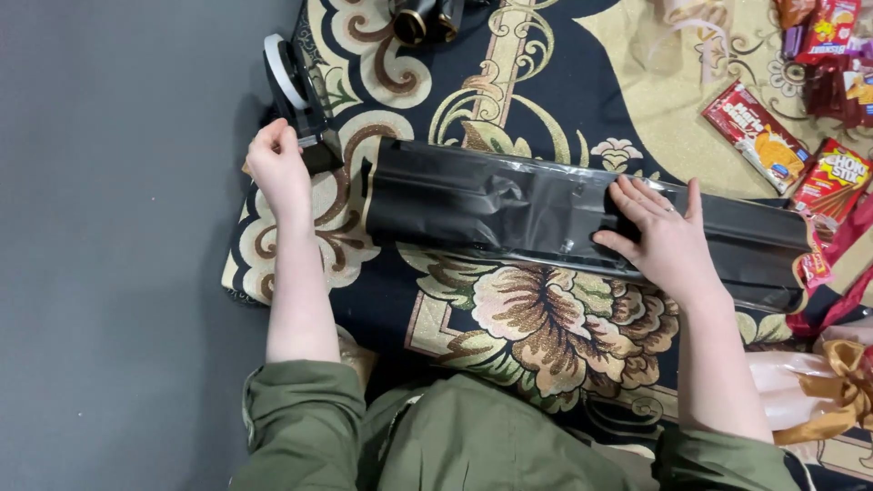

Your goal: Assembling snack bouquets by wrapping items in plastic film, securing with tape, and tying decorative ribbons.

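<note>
I am pressing my flat, open right hand (668, 238) on the rolled black wrap (546, 214) lying across the rug (546, 318); my left hand (277, 164) is reaching, loosely curled, for the tape dispenser (296, 91); nothing taped yet.

1. Grey floor (109, 273) to the left is open, free passage.
2. Tape dispenser (296, 95) stands just beside the left hand (277, 168), blocking the way up.
3. Long black plastic bag (509, 214) spans the patterned rug (536, 318); the right hand (664, 236) rests flat on it.
4. Snack packets (773, 136) crowd the upper right.
5. Gold ribbon bundle (832, 391) crowds the lower right.
6. Rug below the bag is bare.
</note>
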